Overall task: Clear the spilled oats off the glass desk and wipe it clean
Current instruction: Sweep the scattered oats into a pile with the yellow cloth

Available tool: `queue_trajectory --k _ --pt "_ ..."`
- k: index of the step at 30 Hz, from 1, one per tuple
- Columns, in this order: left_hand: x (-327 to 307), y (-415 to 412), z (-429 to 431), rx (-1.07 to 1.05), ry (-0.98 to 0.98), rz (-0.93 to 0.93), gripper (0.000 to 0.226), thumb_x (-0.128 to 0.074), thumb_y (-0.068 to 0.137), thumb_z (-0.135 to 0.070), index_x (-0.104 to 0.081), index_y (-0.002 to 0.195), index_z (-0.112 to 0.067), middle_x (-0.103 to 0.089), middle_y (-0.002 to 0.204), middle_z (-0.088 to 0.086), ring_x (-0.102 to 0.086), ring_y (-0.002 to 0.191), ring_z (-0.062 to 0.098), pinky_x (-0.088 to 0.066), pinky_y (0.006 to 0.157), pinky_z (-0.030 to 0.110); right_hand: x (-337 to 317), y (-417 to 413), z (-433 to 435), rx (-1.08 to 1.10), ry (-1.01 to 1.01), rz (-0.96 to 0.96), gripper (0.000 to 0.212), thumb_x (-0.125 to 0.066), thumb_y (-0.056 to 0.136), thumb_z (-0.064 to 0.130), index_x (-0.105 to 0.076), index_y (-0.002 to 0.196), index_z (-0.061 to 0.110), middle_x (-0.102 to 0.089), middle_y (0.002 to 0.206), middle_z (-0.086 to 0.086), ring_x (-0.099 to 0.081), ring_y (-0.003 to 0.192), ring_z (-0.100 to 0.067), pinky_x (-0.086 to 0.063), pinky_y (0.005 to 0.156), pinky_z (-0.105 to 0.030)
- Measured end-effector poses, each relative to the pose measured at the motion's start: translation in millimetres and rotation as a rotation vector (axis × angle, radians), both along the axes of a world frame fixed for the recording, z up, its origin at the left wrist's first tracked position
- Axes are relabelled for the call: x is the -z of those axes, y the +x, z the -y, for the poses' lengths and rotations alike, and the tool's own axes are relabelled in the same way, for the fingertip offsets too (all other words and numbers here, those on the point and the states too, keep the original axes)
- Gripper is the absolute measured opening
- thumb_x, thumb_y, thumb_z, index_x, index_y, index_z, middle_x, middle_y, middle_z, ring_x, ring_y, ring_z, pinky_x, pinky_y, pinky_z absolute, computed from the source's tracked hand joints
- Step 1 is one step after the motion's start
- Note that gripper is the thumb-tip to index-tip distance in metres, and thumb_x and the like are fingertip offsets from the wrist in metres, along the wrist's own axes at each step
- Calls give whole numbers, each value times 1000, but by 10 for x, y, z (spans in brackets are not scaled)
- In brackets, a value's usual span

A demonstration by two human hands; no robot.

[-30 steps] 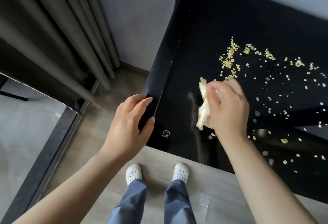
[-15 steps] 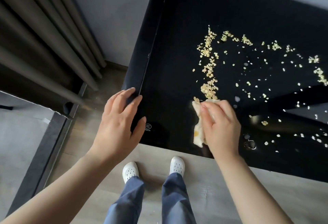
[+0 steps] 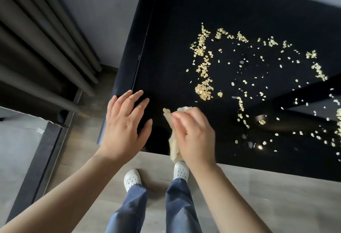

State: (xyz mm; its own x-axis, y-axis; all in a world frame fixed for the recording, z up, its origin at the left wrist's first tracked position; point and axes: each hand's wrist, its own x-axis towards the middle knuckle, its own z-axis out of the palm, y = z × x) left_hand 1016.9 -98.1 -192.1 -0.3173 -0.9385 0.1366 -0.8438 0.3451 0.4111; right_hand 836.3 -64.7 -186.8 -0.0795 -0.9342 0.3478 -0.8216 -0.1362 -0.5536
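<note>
Standing at the near left corner of the glass desk (image 3: 249, 12), a person looks down at both hands. The right hand (image 3: 195, 134) has its fingers curled around a crumpled pale yellow cloth (image 3: 173, 144) and grips it against the black glass just beside the front edge; the lower end of the cloth hangs past that edge. The left hand (image 3: 125, 123) rests on the corner of the desk with straight, spread fingers and holds nothing; it is just beside the cloth but apart from it.

The spilled oats (image 3: 203, 89) lie on the glass beyond the right hand and to its right. One thick line runs away from the person and has a dense pile at its near end. A thinner line goes along the far side toward the right, and many single flakes are scattered between them and out to the right border of the view. The nearest pile is near the cloth and does not touch it; bare glass is between them.

Through the glass a dark frame bar (image 3: 295, 95) shows under the flakes on the right. Dark grey curtains (image 3: 46, 38) hang left of the desk, in front of a grey wall (image 3: 110, 7). On the wooden floor (image 3: 276, 205) below the front edge stand the white shoes (image 3: 132, 179) and the blue trousers (image 3: 129, 214) of the person
</note>
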Motion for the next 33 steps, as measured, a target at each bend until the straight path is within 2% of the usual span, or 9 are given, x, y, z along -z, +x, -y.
queue_trajectory --k 5,9,12,15,19,21,25,30,33 --pt "13 -14 -8 -2 -36 18 46 -52 90 -30 -59 128 -6 -50 140 12 -40 134 33 -26 111 55 72 -282 -66 -24 -6 -61 17 -59 95 19 -73 97 8 -64 95 -3 -62 88 -17 -51 73 -22" --pt "-8 -37 -21 -15 -24 40 47 -49 91 -32 -58 130 -6 -49 141 12 -38 136 33 -22 114 53 42 -896 -250 90 -4 -136 16 -60 93 14 -73 97 6 -65 97 -5 -63 90 -20 -51 80 -24" --pt "-16 -51 -23 -25 -24 41 48 -47 91 -33 -58 129 -6 -49 141 13 -38 136 33 -22 115 52 8 -1169 -329 211 17 -136 20 -56 94 17 -73 98 7 -64 96 -4 -63 88 -21 -52 74 -30" --pt "-21 -61 -26 -25 -25 42 48 -47 90 -32 -57 129 -6 -49 141 13 -37 136 33 -22 114 53 -87 -1061 -272 233 -3 -54 17 -59 91 13 -73 97 7 -64 97 -5 -63 89 -20 -50 78 -27" --pt "-19 -65 -25 -24 -27 54 49 -47 90 -33 -57 130 -5 -49 141 12 -37 136 32 -22 115 52 -154 -480 45 73 -70 42 12 -63 91 10 -73 95 6 -65 96 -6 -62 92 -17 -48 82 -20" --pt "-12 -64 -20 -25 -31 57 48 -47 90 -32 -57 130 -6 -49 141 12 -37 136 32 -22 115 51 -81 -219 268 5 -79 51 12 -63 92 13 -73 94 7 -65 95 -5 -62 91 -16 -51 78 -22" --pt "-8 -60 -19 -18 -33 61 49 -47 90 -32 -57 130 -5 -48 142 12 -38 136 32 -24 114 52 78 -99 605 -24 -30 -58 13 -60 91 19 -71 87 13 -60 88 0 -58 78 -14 -49 57 -27" --pt "-17 -58 -11 -24 -11 59 49 -47 89 -32 -58 129 -6 -49 141 12 -38 135 33 -26 112 55 78 -836 684 204 16 -125 10 -62 87 21 -71 88 17 -62 90 -3 -61 79 -26 -46 62 -32" --pt "-60 -77 12 -17 -19 37 47 -51 88 -30 -60 126 -5 -51 138 13 -41 132 34 -30 108 57 6 -1301 615 373 76 -145 14 -61 86 19 -73 93 15 -61 91 -6 -62 78 -30 -42 62 -28"
